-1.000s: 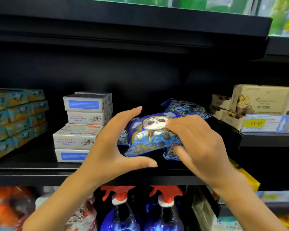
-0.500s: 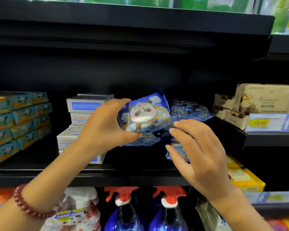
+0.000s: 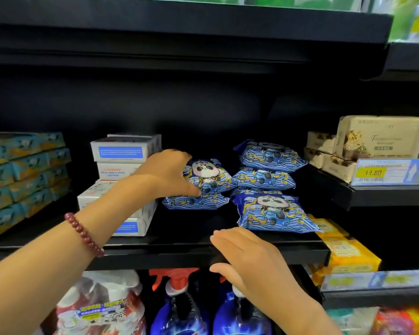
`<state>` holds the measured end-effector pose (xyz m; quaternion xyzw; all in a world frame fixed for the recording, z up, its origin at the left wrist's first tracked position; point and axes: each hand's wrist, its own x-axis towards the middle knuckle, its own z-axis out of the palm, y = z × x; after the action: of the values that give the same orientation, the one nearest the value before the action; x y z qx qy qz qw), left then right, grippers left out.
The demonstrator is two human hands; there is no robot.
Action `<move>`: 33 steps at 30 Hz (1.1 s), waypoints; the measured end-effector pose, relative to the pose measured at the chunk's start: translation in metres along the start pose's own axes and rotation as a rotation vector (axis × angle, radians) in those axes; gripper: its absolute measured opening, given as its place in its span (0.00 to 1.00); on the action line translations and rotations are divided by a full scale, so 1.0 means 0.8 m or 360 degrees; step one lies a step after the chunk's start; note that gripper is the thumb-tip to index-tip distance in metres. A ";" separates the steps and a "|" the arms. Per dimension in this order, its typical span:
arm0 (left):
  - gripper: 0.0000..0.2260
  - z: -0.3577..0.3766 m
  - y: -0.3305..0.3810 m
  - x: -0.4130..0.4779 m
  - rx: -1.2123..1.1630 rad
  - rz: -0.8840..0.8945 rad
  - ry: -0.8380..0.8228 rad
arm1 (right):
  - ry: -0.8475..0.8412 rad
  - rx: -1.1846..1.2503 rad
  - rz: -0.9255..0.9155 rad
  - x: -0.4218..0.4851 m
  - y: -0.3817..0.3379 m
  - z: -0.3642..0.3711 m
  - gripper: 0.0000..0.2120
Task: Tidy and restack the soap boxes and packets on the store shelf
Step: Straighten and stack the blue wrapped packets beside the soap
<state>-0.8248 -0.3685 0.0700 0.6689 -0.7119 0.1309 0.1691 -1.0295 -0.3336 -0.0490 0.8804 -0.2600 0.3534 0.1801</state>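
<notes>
Head camera looks at the shelf, where our left hand grips the panda packet by its left side, fingers curled round it and thumb at its lower front edge. That packet sits on a lower packet, between the white boxes and the right stack. Our right hand lies flat and empty, fingers straight, at the shelf's front lip; whether it presses there we cannot tell. We judge we are seating this packet to build a second pile. Next we should square it over the one beneath, let go, then deal with the front packet, which lies alone just ahead of the right stack. The wrappers look slick and puffy, so a gentle, level release seems wise. The boxes also sit unevenly and await straightening.
</notes>
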 end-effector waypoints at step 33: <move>0.14 0.067 0.031 -0.125 -0.0483 0.0179 0.0292 | -0.0252 -0.0011 0.0670 0.013 0.077 -0.059 0.30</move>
<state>-0.8479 -0.2981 -0.0197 0.5801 -0.7414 0.0918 0.3246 -1.0841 -0.3622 -0.0008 0.8311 -0.4525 0.3122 0.0844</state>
